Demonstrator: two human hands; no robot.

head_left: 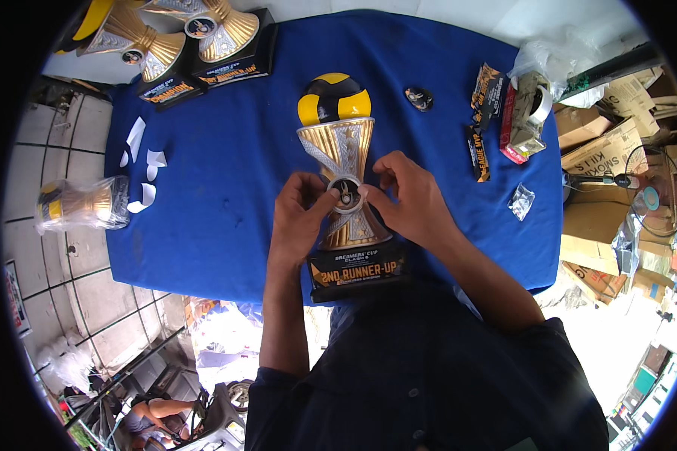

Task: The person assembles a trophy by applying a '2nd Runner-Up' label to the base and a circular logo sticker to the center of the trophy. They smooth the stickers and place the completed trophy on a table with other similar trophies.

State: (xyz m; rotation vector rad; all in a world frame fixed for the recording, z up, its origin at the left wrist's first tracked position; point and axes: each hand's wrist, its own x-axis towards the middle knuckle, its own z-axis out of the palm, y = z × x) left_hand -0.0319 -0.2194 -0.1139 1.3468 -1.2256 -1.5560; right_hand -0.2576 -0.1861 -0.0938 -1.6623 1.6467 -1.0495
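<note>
A gold and silver trophy (pixel 357 231) with a yellow and black ball (pixel 334 99) on top lies or stands on the blue-covered table; which one I cannot tell. Its black base (pixel 357 270) points toward me and bears an orange and white label. Around the trophy's narrow waist sits a round dark emblem (pixel 345 194) in a pale ring. My left hand (pixel 302 212) is closed at the emblem's left, with its thumb pressing the edge. From the right, my right hand (pixel 414 201) sets its thumb on the emblem's other edge, fingers curled beside the trophy.
Two similar trophies (pixel 229 37) stand at the far left. A plastic-wrapped trophy (pixel 83 204) lies at the left edge. Curled white paper scraps (pixel 142 198), a dark round sticker (pixel 419 98), label strips (pixel 477 154), a tape dispenser (pixel 530 116) and a small clear packet (pixel 521 201) lie about.
</note>
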